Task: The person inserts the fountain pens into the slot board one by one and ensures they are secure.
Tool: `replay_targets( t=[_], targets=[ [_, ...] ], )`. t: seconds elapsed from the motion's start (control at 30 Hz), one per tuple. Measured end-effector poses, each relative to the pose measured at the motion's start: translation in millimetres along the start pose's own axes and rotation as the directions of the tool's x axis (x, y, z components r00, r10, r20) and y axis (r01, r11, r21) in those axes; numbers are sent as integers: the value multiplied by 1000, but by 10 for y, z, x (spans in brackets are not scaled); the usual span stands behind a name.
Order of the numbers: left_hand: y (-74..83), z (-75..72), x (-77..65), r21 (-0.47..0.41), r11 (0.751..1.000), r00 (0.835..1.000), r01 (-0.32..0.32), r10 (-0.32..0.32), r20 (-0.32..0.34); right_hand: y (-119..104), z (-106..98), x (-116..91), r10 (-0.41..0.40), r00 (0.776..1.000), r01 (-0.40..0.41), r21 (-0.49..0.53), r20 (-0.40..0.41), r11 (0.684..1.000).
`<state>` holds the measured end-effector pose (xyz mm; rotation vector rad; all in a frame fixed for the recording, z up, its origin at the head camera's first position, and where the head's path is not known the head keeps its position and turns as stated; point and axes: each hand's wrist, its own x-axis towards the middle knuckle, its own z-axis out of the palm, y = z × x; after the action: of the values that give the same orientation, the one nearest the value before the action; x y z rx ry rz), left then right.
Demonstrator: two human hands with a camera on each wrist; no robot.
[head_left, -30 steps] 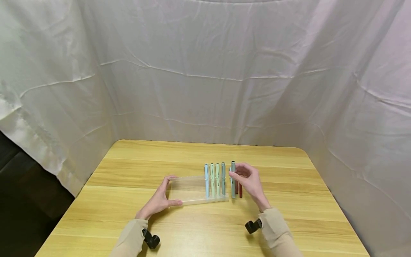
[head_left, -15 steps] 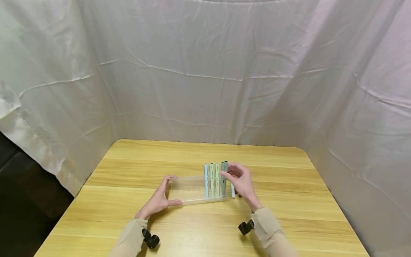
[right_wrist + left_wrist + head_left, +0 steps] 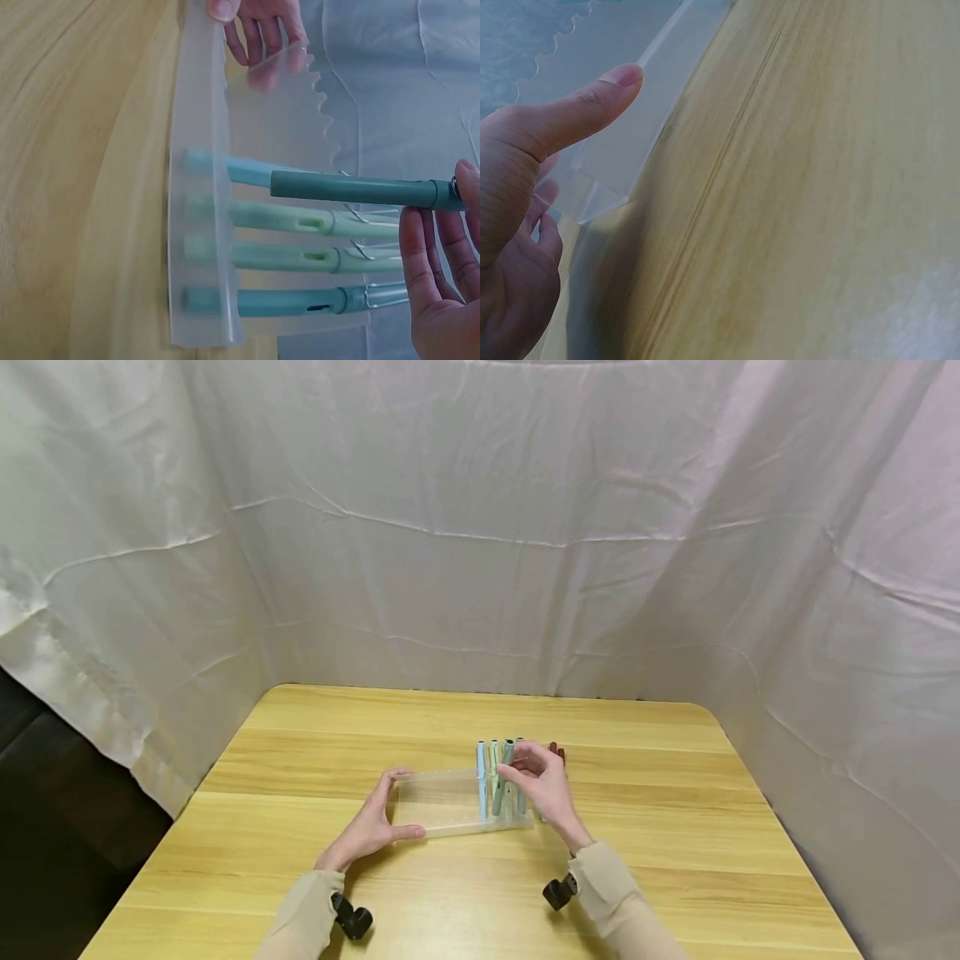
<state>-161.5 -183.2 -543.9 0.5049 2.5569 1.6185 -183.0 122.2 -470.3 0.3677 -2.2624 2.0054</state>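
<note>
My left hand (image 3: 371,828) grips the left end of a frosted clear pen rack (image 3: 438,802), thumb on its front edge and fingers at the back. My right hand (image 3: 546,789) pinches a dark green capped pen (image 3: 352,189) by its cap end. That pen hangs above the rack, slightly tilted, overlapping the light green pens in the head view. Lying side by side in the rack's right part are a light blue pen (image 3: 251,171), two light green pens (image 3: 277,217) and a teal pen (image 3: 289,301). Scalloped notches line the rack's back edge.
Two dark red pens (image 3: 553,747) lie on the wooden table (image 3: 637,893) right of the rack, partly hidden behind my right hand. Pale curtains (image 3: 480,593) enclose the table at the back and sides.
My right hand has carried the dark green pen leftward from beside the rack, across the teal pen, to over the light green ones. The left hand and the rack have stayed put.
</note>
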Motion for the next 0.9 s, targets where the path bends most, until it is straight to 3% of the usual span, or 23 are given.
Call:
replay_targets(
  t=[0.53,0.9],
  targets=[
    [-18,16,10,2,1000,1000,-11,11,-22,73,172,16,-17,999,19,-41,49,999],
    [-17,16,14,8,1000,999,-23,23,-27,75,254,-5,29,997,-22,-102,74,995]
  ],
)
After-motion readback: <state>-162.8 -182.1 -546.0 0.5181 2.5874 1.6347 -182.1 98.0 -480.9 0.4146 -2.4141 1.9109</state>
